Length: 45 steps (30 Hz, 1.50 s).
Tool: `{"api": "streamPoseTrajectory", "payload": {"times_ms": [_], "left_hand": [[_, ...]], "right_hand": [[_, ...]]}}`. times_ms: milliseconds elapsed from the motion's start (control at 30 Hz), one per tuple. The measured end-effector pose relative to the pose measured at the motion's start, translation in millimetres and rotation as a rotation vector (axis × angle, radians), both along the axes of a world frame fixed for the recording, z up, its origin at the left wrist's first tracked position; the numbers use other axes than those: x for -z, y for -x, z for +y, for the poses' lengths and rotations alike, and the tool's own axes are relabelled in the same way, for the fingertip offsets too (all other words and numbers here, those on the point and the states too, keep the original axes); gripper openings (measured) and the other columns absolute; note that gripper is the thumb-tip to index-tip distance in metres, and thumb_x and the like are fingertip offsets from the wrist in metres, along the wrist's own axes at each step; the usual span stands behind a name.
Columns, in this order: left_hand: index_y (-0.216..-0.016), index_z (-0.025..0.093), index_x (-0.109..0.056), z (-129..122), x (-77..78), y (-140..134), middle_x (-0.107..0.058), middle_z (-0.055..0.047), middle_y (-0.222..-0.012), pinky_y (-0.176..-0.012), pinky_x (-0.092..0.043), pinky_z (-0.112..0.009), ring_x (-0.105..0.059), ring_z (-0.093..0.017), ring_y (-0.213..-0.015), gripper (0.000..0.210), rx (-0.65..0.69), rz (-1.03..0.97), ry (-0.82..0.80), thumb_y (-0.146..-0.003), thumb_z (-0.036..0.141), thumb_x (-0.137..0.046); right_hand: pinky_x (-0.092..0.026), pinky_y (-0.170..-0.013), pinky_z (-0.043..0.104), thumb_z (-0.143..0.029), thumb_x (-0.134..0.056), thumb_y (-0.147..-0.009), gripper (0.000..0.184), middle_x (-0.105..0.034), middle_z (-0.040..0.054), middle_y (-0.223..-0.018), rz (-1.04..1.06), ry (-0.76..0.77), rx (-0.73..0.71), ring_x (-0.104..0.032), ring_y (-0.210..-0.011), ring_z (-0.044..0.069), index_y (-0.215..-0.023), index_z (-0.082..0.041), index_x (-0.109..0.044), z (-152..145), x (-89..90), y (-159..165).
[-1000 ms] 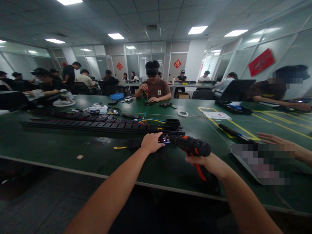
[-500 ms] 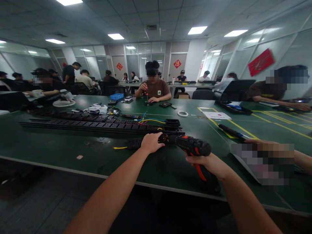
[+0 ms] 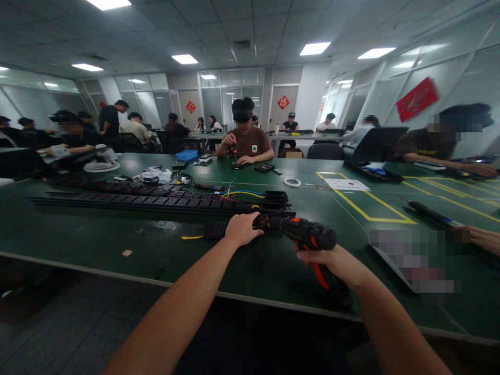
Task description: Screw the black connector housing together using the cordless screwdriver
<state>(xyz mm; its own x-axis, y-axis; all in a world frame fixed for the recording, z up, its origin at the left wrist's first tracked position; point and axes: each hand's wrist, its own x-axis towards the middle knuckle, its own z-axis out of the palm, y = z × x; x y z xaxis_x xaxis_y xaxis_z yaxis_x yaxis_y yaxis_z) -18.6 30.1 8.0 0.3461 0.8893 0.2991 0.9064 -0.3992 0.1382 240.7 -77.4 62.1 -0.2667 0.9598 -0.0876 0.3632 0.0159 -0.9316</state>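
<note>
My right hand [image 3: 338, 262] is wrapped round the grip of a black and orange cordless drill [image 3: 308, 232], its nose pointing left. The drill's tip meets the end of a short black socket module [image 3: 214, 230] lying on the green table. My left hand [image 3: 242, 229] is closed over that module and holds it down beside the drill tip. A yellow wire [image 3: 192, 237] sticks out from the module's left end. Just behind it lie long black power strip housings [image 3: 156, 203]. The contact point at the drill bit is too dark to make out.
Blue and yellow wires [image 3: 246, 192], a white ring [image 3: 292, 182] and a blue basket [image 3: 187, 155] lie farther back. At the right, a co-worker's hand [image 3: 484, 238] holds a dark pen-shaped tool [image 3: 433, 214]. A person in brown [image 3: 253, 140] works opposite.
The co-worker's hand at the right has drawn back rightward with its dark tool. My hands, the drill and the socket module stay almost in place.
</note>
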Motion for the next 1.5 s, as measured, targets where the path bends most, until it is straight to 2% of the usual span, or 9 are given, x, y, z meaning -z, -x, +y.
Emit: {"api": "streamPoseTrajectory", "payload": {"times_ms": [367,933,1133,1500], "left_hand": [[-0.142,0.027,-0.054,2.0,3.4,0.9,-0.070,-0.007,-0.128,-0.099,-0.047,-0.040,-0.066,-0.028,-0.115,0.068,0.009,-0.001,-0.026,-0.085,0.061,-0.068],[-0.142,0.027,-0.054,0.8,-0.2,0.9,-0.069,-0.008,-0.129,-0.100,-0.045,-0.041,-0.065,-0.029,-0.116,0.067,-0.001,-0.017,0.004,-0.085,0.060,-0.068],[-0.142,0.028,-0.054,-2.2,-4.3,-0.8,-0.068,-0.008,-0.132,-0.102,-0.044,-0.040,-0.063,-0.028,-0.119,0.065,-0.006,-0.003,0.028,-0.086,0.060,-0.067],[-0.139,0.027,-0.056,0.9,-0.7,0.2,-0.071,-0.008,-0.126,-0.098,-0.046,-0.040,-0.066,-0.028,-0.115,0.065,-0.011,-0.002,0.004,-0.085,0.062,-0.067]], "right_hand": [[-0.040,-0.068,0.032,-0.040,-0.078,-0.068,0.030,-0.063,-0.0001,-0.075,-0.035,-0.012,-0.013,-0.054,-0.072,0.018,-0.085,-0.018,-0.067,-2.7,-1.3,3.2],[-0.042,-0.068,0.033,-0.038,-0.078,-0.068,0.026,-0.063,-0.0006,-0.073,-0.046,-0.034,-0.013,-0.055,-0.070,0.018,-0.082,-0.019,-0.067,-5.3,-7.7,7.3],[-0.043,-0.062,0.032,-0.036,-0.076,-0.066,0.037,-0.064,-0.0008,-0.068,-0.022,0.051,0.021,-0.058,-0.064,0.019,-0.097,-0.018,-0.068,-8.5,-6.5,7.6],[-0.043,-0.061,0.032,-0.032,-0.072,-0.068,0.039,-0.063,-0.0013,-0.068,-0.033,-0.023,0.037,-0.059,-0.066,0.020,-0.104,-0.017,-0.068,-9.1,-4.9,5.4]]}}
